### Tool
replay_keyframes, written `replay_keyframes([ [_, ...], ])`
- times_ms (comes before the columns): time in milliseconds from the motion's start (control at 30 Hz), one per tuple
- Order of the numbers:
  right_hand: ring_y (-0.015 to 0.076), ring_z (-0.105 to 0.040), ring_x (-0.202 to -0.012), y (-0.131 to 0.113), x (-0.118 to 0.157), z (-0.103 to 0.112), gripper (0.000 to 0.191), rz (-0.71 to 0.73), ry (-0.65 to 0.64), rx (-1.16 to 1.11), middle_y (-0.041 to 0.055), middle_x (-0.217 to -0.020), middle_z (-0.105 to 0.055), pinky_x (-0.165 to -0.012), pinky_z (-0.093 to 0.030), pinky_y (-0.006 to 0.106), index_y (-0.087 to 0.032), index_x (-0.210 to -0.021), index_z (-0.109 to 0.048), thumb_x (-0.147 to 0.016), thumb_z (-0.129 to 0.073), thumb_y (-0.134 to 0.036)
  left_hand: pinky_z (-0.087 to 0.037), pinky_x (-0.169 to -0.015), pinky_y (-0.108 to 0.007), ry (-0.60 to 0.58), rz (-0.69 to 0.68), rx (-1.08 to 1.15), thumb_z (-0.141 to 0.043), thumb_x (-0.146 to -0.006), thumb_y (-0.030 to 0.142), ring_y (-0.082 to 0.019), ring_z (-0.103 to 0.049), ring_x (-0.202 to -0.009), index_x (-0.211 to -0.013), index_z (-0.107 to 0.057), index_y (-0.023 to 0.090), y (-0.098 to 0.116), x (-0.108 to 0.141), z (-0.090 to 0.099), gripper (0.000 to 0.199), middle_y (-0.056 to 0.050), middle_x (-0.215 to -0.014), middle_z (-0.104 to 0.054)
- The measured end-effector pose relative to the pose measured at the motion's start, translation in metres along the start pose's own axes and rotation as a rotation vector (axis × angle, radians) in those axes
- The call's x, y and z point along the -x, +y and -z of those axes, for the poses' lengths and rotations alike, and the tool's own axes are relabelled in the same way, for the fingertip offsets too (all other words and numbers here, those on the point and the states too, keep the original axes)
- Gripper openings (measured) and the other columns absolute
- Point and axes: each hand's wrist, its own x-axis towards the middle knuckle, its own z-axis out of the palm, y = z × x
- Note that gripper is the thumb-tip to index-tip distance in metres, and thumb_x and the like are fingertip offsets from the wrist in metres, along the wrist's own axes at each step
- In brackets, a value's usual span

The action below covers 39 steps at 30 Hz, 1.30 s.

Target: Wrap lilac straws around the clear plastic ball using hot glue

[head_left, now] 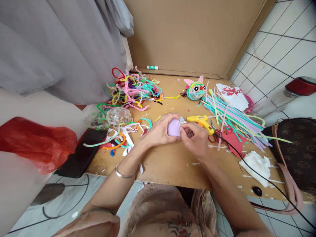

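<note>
A lilac ball (173, 127), wrapped in fuzzy strands with a clear part showing at its upper right, is held above the table. My left hand (161, 130) curls round it from the left. At its right edge, my right hand (194, 136) pinches with thumb and index finger; what lies between the fingertips is too small to make out. Just beyond my right hand lies a yellow glue gun (199, 119). Farther back sits a finished-looking striped ball figure (195, 89) with pink ears, round eyes and a red nose.
Tangled pipe cleaners (130, 87) and a clear plastic ball (118, 115) lie left. Straight pipe cleaners (237, 115), red felt (233, 140), a tissue (256, 166) and a brown bag (293, 153) are right. A black cable (249, 166) crosses the right side.
</note>
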Motion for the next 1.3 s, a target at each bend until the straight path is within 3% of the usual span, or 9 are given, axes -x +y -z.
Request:
replay_keyframes([
  [433,0.0086,-0.047,-0.050,0.001,0.000,0.000,0.013,0.003,-0.013,-0.007,-0.0027,-0.060,-0.057,-0.051,-0.040,0.023,-0.019,-0.070,-0.061,-0.080,-0.053,-0.013,-0.041,-0.107,-0.047,-0.007,-0.035,-0.016,-0.074,-0.068,0.027,-0.028,-0.053,-0.126,-0.113,-0.049,0.021,0.000,0.000,0.000,0.052,-0.014,-0.132,-0.056],
  [667,0.0093,-0.047,-0.051,0.002,0.001,-0.001,0.012,-0.017,-0.010,-0.002,-0.0023,-0.061,-0.058,-0.052,-0.040,0.023,-0.019,-0.071,-0.061,-0.079,-0.053,-0.014,-0.040,-0.107,-0.049,-0.001,-0.092,-0.033,-0.084,-0.059,0.048,-0.032,-0.051,-0.128,-0.118,-0.049,0.023,-0.008,0.000,-0.003,0.073,-0.015,-0.135,-0.054],
  [833,0.0094,-0.047,-0.050,0.004,0.001,0.000,0.010,-0.011,-0.009,-0.016,-0.0027,-0.061,-0.058,-0.051,-0.040,0.023,-0.020,-0.073,-0.061,-0.080,-0.054,-0.015,-0.042,-0.106,-0.047,0.030,-0.120,-0.108,-0.081,-0.062,0.040,-0.030,-0.054,-0.124,-0.115,-0.049,0.022,-0.008,-0.001,-0.006,0.064,-0.014,-0.133,-0.056],
  [1000,0.0126,-0.054,-0.057,0.007,0.000,-0.001,0.003,0.139,-0.031,0.065,-0.0003,-0.066,-0.059,-0.055,-0.043,0.025,-0.019,-0.084,-0.061,-0.082,-0.059,-0.021,-0.043,-0.105,-0.045,0.085,-0.120,-0.095,-0.073,-0.065,0.025,-0.028,-0.055,-0.123,-0.115,-0.048,0.021,-0.007,-0.001,-0.009,0.056,-0.013,-0.129,-0.058],
  [1133,0.0176,-0.058,-0.065,0.013,0.002,-0.005,0.013,0.300,-0.020,0.182,0.0028,-0.070,-0.061,-0.061,-0.044,0.030,-0.018,-0.095,-0.060,-0.084,-0.058,-0.025,-0.043,-0.106,-0.045,0.096,-0.122,-0.062,-0.069,-0.068,0.026,-0.028,-0.055,-0.124,-0.115,-0.048,0.020,-0.008,-0.001,-0.010,0.052,-0.014,-0.128,-0.058],
  [1300,0.0165,-0.058,-0.063,0.022,0.006,-0.011,0.010,0.381,0.052,0.281,0.0033,-0.070,-0.063,-0.060,-0.043,0.029,-0.018,-0.094,-0.059,-0.086,-0.055,-0.023,-0.044,-0.106,-0.046,0.110,-0.138,-0.077,-0.068,-0.068,0.026,-0.028,-0.055,-0.123,-0.115,-0.049,0.020,-0.010,-0.001,-0.013,0.051,-0.014,-0.127,-0.059],
])
